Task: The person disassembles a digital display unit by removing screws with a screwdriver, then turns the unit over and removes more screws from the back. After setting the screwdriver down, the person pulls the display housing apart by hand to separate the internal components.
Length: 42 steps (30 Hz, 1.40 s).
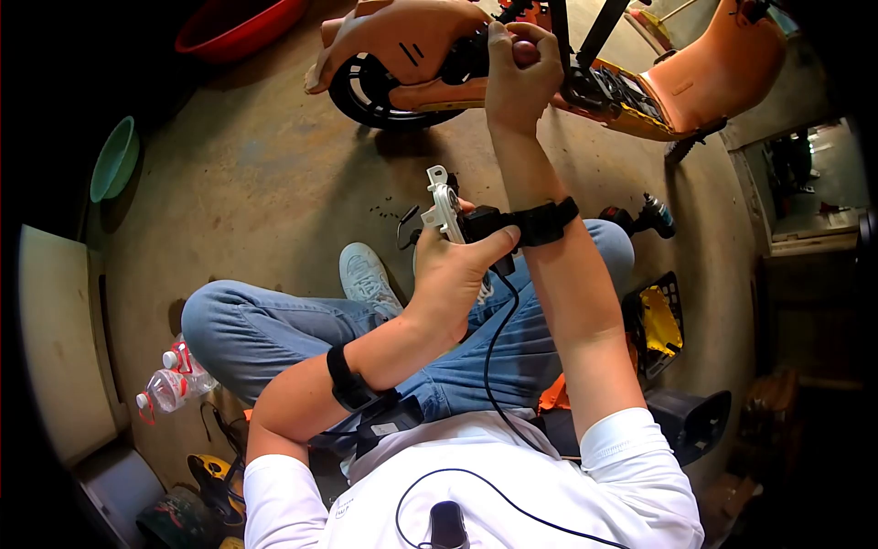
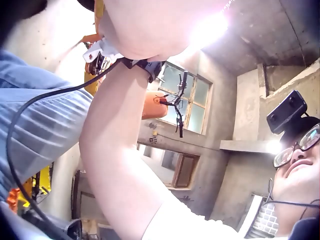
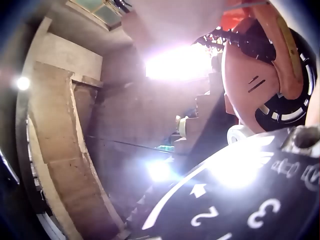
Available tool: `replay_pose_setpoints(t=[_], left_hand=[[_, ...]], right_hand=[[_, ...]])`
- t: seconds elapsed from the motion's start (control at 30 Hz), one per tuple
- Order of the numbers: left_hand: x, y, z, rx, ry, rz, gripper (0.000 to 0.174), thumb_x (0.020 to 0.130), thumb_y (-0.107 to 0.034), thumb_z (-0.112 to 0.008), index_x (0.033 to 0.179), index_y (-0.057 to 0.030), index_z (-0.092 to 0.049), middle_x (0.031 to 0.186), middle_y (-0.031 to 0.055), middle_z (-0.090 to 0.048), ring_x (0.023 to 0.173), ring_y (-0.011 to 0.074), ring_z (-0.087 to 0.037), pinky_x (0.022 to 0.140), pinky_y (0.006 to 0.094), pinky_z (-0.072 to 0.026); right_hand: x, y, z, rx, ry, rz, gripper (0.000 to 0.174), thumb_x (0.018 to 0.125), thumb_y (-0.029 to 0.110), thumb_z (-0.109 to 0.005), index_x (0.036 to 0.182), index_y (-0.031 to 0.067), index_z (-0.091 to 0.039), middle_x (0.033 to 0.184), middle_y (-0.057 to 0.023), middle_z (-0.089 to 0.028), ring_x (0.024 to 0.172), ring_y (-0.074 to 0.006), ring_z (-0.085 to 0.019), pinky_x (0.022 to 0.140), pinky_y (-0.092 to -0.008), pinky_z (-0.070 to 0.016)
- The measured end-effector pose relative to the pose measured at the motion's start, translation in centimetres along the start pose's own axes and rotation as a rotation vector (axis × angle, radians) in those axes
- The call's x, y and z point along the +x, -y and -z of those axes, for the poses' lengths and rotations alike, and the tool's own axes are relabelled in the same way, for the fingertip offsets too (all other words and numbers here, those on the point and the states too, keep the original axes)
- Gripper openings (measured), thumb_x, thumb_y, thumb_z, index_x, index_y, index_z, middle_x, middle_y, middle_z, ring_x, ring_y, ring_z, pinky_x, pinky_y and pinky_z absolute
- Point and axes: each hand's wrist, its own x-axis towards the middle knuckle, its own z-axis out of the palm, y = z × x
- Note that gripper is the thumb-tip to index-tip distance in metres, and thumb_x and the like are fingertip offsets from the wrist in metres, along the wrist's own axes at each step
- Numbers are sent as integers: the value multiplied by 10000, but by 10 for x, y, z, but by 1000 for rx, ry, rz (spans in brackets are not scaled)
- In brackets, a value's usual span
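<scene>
My left hand (image 1: 448, 274) grips a white-framed instrument dial (image 1: 443, 210) over my lap. In the right wrist view the dial's black face (image 3: 225, 200) shows white numbers and an arrow, close to the camera. Beyond it my right hand (image 1: 524, 87) is raised in front of the orange scooter (image 1: 439, 46), fingers curled around a round dark-red thing (image 1: 525, 53); I cannot tell what it is. The left thumb overlaps the strapped black device (image 1: 540, 226) on my right wrist. In the left wrist view the right forearm (image 2: 115, 120) fills the middle.
A cordless power tool (image 1: 640, 218) lies beyond my right knee. Black-and-yellow parts (image 1: 660, 325) lie at my right. Plastic bottles (image 1: 174, 380) are by my left knee. A red basin (image 1: 233, 32) and a green basin (image 1: 115, 160) stand farther left. A black cable (image 1: 494, 357) hangs across my lap.
</scene>
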Motion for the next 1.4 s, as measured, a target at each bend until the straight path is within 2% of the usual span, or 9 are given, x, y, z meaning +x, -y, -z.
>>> replay_pose_setpoints(t=[0.37,0.5,0.57,0.63,0.7,0.73,0.9,1.33,1.4], left_hand=[[4,6,6,50,27,121,364,801,-72,-793,1047,-91,-526,925,22,-623,840,123,-617,752,289,-494],[3,3,19,5,29,130,415,812,-124,-817,1101,-83,-522,1001,57,-636,847,139,-632,746,301,-522],[9,-6,41,-45,128,148,472,849,-144,-797,1198,-84,-485,1123,104,-637,937,179,-669,806,299,-550],[16,-29,64,-99,-3,106,470,861,-142,-782,1217,-81,-482,1136,107,-637,999,213,-677,856,310,-559],[25,-46,81,-108,-59,43,469,893,-159,-740,1266,-77,-469,1167,121,-623,1047,239,-673,902,325,-556],[28,-56,88,-99,-74,22,474,900,-168,-728,1281,-69,-464,1174,126,-622,1051,243,-672,909,334,-557],[47,-95,97,-201,-19,-112,472,913,-188,-683,1289,-34,-442,1121,144,-631,1030,254,-675,900,340,-561],[93,-116,142,-276,22,-251,439,959,-235,-561,1285,54,-502,1165,230,-633,1088,352,-651,966,417,-537],[99,-114,154,-308,-3,-251,458,969,-231,-555,1310,68,-488,1209,231,-611,1135,361,-619,1003,427,-513]], right_hand=[[-4,6,-2,11,18,-35,239,837,221,-770,896,23,-650,784,-31,-617,719,-119,-574,714,-268,-488],[4,10,5,187,87,-90,163,856,129,-745,919,9,-655,814,-24,-627,694,-61,-534,617,-222,-451],[13,31,23,286,182,-183,196,863,115,-752,1004,13,-663,748,-9,-627,578,-49,-540,543,-198,-438],[11,87,49,611,408,-100,243,899,76,-693,1124,12,-628,829,-23,-639,605,-40,-514,551,-190,-412],[0,152,65,529,483,-85,161,798,94,-741,909,4,-665,803,-58,-628,689,-76,-549,571,-235,-449],[31,141,72,415,865,508,178,693,72,-741,861,35,-692,786,-49,-636,644,-123,-576,536,-261,-450],[-21,211,102,640,1061,14,279,560,248,-630,654,-12,-595,540,-57,-401,416,-165,-391,398,-291,-318],[-54,151,54,807,824,198,283,900,205,-504,784,14,-677,661,-94,-631,490,-193,-533,447,-285,-423],[-41,105,45,673,1050,121,147,857,132,-611,933,19,-666,777,-101,-655,632,-206,-580,576,-285,-464]])
